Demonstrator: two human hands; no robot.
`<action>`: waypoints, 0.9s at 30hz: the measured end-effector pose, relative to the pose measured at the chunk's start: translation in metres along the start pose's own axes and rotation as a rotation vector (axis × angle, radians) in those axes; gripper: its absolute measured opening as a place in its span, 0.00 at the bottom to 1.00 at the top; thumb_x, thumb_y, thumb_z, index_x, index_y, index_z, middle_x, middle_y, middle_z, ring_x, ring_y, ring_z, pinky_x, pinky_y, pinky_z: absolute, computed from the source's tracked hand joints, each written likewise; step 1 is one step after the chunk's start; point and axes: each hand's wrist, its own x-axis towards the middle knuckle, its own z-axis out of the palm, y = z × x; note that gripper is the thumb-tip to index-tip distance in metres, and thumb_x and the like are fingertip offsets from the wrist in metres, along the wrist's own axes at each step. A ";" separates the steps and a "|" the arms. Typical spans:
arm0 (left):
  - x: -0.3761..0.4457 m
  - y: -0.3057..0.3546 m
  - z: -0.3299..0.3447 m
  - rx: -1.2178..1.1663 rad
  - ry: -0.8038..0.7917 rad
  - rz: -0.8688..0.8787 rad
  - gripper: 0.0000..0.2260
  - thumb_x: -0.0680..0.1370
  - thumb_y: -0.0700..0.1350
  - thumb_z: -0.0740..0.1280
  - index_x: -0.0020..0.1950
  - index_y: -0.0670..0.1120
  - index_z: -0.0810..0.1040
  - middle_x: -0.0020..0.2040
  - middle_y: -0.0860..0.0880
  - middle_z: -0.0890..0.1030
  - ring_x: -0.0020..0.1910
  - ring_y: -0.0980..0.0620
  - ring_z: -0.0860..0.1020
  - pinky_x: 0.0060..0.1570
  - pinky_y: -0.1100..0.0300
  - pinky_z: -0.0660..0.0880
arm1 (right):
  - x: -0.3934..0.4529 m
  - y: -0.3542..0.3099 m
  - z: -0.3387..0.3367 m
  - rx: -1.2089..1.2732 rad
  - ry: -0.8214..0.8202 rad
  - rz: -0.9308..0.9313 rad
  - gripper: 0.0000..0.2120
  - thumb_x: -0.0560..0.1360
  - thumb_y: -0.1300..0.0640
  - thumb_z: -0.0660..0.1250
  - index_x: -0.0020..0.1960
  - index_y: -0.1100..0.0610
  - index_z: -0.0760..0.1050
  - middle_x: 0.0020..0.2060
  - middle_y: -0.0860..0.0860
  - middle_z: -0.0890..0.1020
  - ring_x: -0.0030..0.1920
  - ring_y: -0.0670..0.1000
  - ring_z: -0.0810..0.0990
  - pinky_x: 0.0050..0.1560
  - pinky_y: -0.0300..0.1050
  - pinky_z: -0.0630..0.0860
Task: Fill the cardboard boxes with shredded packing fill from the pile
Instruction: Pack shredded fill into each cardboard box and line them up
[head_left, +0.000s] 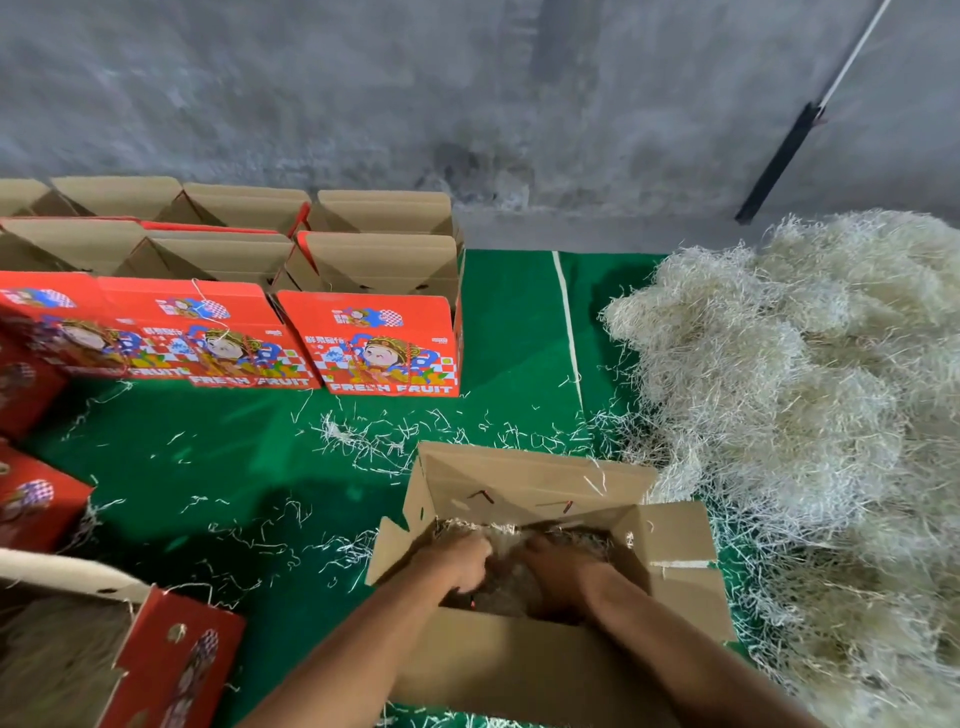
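Cardboard box (550, 670), flaps open, sits nearest on green matting (249, 467); inside it the left hand (460, 564) curls around shredded fill (582, 538), while the right hand's (563, 569) grip cannot be told. Right of it lies the fill pile (810, 395). Farther back, red fruit boxes (379, 343) stand in rows before a grey wall (467, 93).

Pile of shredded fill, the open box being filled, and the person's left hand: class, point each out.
pile of shredded fill (810, 364), head view, middle of heap
open box (524, 483), head view, far flap
left hand (460, 564), head view, back of hand
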 end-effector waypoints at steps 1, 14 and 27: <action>0.000 0.001 -0.001 -0.088 -0.011 0.022 0.24 0.76 0.30 0.59 0.69 0.48 0.74 0.69 0.44 0.74 0.65 0.43 0.74 0.63 0.50 0.72 | 0.006 0.001 -0.005 0.086 -0.034 0.041 0.37 0.75 0.44 0.70 0.79 0.51 0.58 0.78 0.55 0.61 0.75 0.61 0.65 0.73 0.57 0.65; -0.008 -0.004 -0.009 0.017 0.275 0.006 0.16 0.83 0.36 0.53 0.69 0.43 0.69 0.70 0.41 0.74 0.69 0.42 0.73 0.69 0.49 0.67 | 0.034 -0.033 -0.004 -0.154 0.118 -0.049 0.32 0.78 0.54 0.69 0.78 0.52 0.60 0.63 0.55 0.80 0.61 0.57 0.80 0.59 0.53 0.79; -0.014 0.002 -0.001 0.294 0.053 0.055 0.18 0.81 0.36 0.60 0.71 0.39 0.71 0.74 0.42 0.70 0.72 0.44 0.69 0.71 0.51 0.67 | 0.020 -0.021 0.010 -0.420 0.037 -0.022 0.13 0.78 0.54 0.67 0.60 0.59 0.79 0.55 0.57 0.84 0.56 0.59 0.83 0.53 0.54 0.80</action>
